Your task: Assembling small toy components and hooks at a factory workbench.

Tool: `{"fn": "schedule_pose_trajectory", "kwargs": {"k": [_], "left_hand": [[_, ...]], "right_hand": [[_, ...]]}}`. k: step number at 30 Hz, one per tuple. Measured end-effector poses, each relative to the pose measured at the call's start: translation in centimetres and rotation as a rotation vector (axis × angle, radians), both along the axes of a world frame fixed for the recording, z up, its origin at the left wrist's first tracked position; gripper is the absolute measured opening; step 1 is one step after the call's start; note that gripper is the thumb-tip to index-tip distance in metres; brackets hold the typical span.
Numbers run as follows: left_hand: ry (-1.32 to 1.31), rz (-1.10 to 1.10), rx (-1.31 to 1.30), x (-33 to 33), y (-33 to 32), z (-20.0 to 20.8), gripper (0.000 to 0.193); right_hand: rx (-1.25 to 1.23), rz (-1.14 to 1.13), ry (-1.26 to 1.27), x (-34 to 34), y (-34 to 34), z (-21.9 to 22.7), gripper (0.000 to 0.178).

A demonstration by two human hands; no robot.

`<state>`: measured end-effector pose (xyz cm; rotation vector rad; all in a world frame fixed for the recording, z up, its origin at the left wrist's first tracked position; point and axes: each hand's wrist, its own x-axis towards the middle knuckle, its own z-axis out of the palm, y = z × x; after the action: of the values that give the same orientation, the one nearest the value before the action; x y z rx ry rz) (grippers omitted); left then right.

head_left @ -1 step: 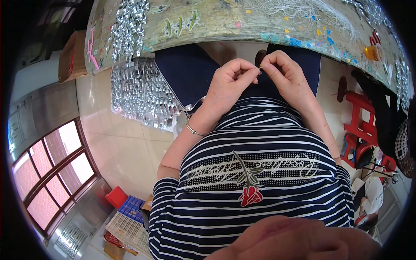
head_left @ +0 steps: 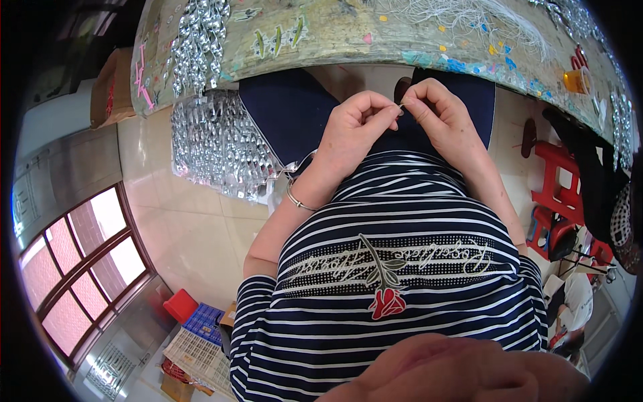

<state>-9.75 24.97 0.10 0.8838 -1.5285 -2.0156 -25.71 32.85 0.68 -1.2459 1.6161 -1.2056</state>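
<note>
Your left hand point(head_left: 351, 127) and right hand point(head_left: 439, 117) meet above your lap, just below the edge of the worktop point(head_left: 335, 40), and the fingers of both are pinched shut on a thin silvery wire piece point(head_left: 400, 106) that spans the small gap between them (it is too fine to tell its exact shape). Judging from how things lie, this piece is only partly worked: it sits in your grip, not set down with the rest. A large hanging bunch of shiny silver ornaments point(head_left: 221, 147) droops off the worktop at your left, and more silver pieces point(head_left: 197, 40) lie on top, which suggests much is already finished. White threads point(head_left: 469, 17) lie spread on the worktop ahead of you.
</note>
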Motion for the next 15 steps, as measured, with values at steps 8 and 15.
{"fn": "schedule_pose_trajectory", "kwargs": {"k": [8, 15], "left_hand": [[0.033, 0.033, 0.172, 0.2, -0.4, 0.5, 0.009], [0.044, -0.005, 0.219, 0.3, -0.5, 0.5, 0.013]], "right_hand": [[0.138, -0.041, -0.395, 0.1, 0.1, 0.7, 0.022], [0.149, 0.002, -0.486, 0.3, -0.1, 0.7, 0.022]]}}
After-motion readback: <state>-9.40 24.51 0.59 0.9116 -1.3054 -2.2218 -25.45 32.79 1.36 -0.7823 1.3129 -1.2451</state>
